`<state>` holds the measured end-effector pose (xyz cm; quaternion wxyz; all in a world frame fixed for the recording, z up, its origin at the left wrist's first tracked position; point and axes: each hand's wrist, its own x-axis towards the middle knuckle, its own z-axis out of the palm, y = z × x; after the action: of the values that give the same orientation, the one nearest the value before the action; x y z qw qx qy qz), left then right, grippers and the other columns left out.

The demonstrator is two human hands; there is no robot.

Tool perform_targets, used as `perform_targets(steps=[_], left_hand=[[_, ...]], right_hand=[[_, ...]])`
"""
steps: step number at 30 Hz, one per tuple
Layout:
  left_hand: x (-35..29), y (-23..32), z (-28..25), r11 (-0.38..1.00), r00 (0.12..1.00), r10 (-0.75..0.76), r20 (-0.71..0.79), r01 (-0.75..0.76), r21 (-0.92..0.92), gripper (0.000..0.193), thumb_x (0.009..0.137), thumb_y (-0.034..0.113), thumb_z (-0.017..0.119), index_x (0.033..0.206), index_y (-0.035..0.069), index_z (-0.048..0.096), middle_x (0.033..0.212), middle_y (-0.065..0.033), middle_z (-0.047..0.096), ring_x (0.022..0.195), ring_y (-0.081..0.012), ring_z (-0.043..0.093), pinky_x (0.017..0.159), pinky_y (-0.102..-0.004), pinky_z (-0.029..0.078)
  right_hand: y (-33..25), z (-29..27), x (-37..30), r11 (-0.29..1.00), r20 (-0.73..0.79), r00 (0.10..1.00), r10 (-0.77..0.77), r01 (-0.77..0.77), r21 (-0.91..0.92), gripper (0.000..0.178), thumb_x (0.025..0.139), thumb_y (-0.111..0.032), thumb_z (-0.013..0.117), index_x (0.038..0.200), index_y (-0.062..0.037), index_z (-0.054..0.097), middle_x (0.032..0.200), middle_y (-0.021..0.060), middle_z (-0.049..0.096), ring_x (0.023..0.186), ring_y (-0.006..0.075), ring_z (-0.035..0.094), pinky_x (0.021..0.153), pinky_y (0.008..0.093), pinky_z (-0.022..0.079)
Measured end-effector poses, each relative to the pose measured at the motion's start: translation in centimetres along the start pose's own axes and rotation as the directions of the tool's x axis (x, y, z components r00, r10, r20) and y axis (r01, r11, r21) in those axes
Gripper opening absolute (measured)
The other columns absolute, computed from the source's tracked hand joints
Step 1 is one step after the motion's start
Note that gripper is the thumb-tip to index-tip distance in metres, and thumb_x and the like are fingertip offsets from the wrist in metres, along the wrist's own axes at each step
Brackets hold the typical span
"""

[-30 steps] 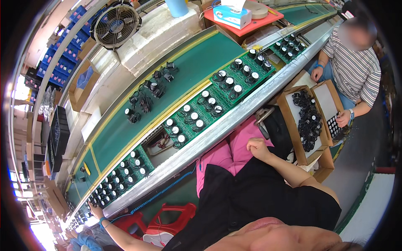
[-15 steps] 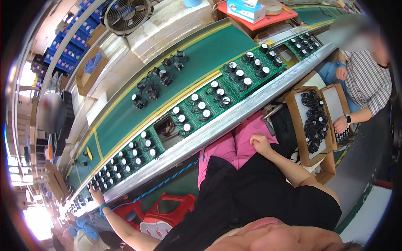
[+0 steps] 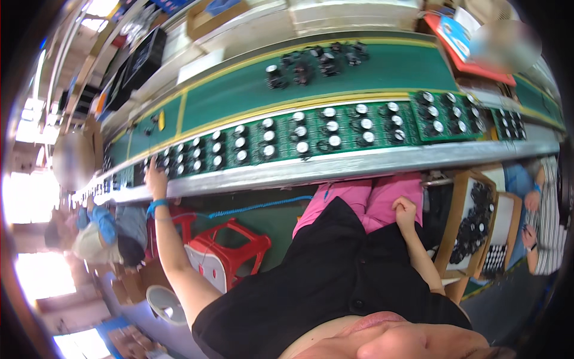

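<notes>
A long row of green circuit boards (image 3: 350,127) fitted with white-topped black cylindrical parts runs along the near edge of the green bench. At the row's left end, my left hand (image 3: 156,180) reaches out with its index finger stretched over the board edge, touching or very near the parts there. The other fingers are slightly blurred. A blue band (image 3: 157,205) circles that wrist. My right hand (image 3: 405,212) rests in my lap, fingers curled into a loose fist with nothing visible in them.
A metal rail (image 3: 287,169) borders the bench. Loose black parts with leads (image 3: 326,63) lie behind the boards. At right stand a cardboard box of black parts (image 3: 475,227) and a co-worker in a striped shirt (image 3: 549,209). A red stool (image 3: 239,245) and blue coiled cord (image 3: 257,207) are below.
The view has turned, levelling the bench. The gap between boards in the middle of the row has closed. My left hand stays at the row's left end; my right remains curled in my lap.
</notes>
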<state>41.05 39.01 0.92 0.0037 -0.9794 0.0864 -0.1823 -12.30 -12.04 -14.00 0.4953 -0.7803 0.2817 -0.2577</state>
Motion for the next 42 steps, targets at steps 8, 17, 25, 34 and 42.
perform_targets(steps=[8,17,25,34,42], left_hand=[[-2.1,2.9,-3.6,0.991,0.979,-0.062,-0.192,0.038,-0.127,0.053,0.072,0.005,0.050,0.123,0.019,0.056,0.097,-0.0027,0.068,0.091,-0.0263,0.058,0.085,-0.0396,0.042],[-0.6,-6.6,-2.0,0.866,0.875,-0.451,-0.179,0.380,-0.324,0.047,0.081,0.023,0.045,0.126,0.012,0.052,0.113,-0.0133,0.064,0.104,-0.0348,0.059,0.091,-0.0431,0.043],[2.4,-8.4,0.3,0.734,0.839,-0.532,0.113,0.524,-0.433,0.088,0.084,0.071,0.029,0.135,0.001,0.041,0.134,-0.0255,0.044,0.127,-0.0389,0.039,0.106,-0.0420,0.029],[2.6,-15.0,1.5,0.975,0.976,0.216,-0.023,-0.215,0.046,0.056,0.086,-0.001,0.037,0.139,0.014,0.029,0.126,-0.0141,0.053,0.109,-0.0388,0.053,0.091,-0.0444,0.044],[3.5,-9.2,-0.8,0.709,0.914,-0.307,0.266,0.406,-0.577,0.080,0.084,0.069,0.039,0.105,-0.005,0.062,0.093,-0.0155,0.063,0.083,-0.0238,0.058,0.069,-0.0357,0.047]], right_hand=[[1.2,-0.7,-1.1,0.996,-0.020,0.997,0.073,-0.073,-0.042,0.018,0.068,0.011,0.039,0.063,0.0011,0.053,0.058,0.0068,0.053,0.058,0.0138,0.052,0.055,0.0258,0.040],[1.1,-0.6,-0.5,0.994,0.051,0.993,0.109,-0.110,0.022,0.019,0.069,0.012,0.038,0.064,0.0016,0.052,0.060,0.0056,0.054,0.058,0.0121,0.051,0.056,0.0236,0.040],[1.2,-0.2,-0.6,0.995,0.055,0.993,0.101,-0.100,-0.013,0.018,0.069,0.012,0.037,0.065,0.0023,0.052,0.060,0.0061,0.054,0.059,0.0128,0.052,0.057,0.0239,0.041],[-1.8,2.4,-0.7,0.999,0.050,0.998,0.033,-0.032,-0.023,0.017,0.069,0.011,0.039,0.067,0.0018,0.053,0.061,0.0068,0.053,0.060,0.0143,0.053,0.058,0.0266,0.043],[-5.2,5.2,-1.1,0.996,-0.010,0.998,0.065,-0.066,-0.066,0.020,0.067,0.012,0.040,0.065,0.0000,0.055,0.063,0.0095,0.058,0.061,0.0190,0.057,0.057,0.0298,0.043]])
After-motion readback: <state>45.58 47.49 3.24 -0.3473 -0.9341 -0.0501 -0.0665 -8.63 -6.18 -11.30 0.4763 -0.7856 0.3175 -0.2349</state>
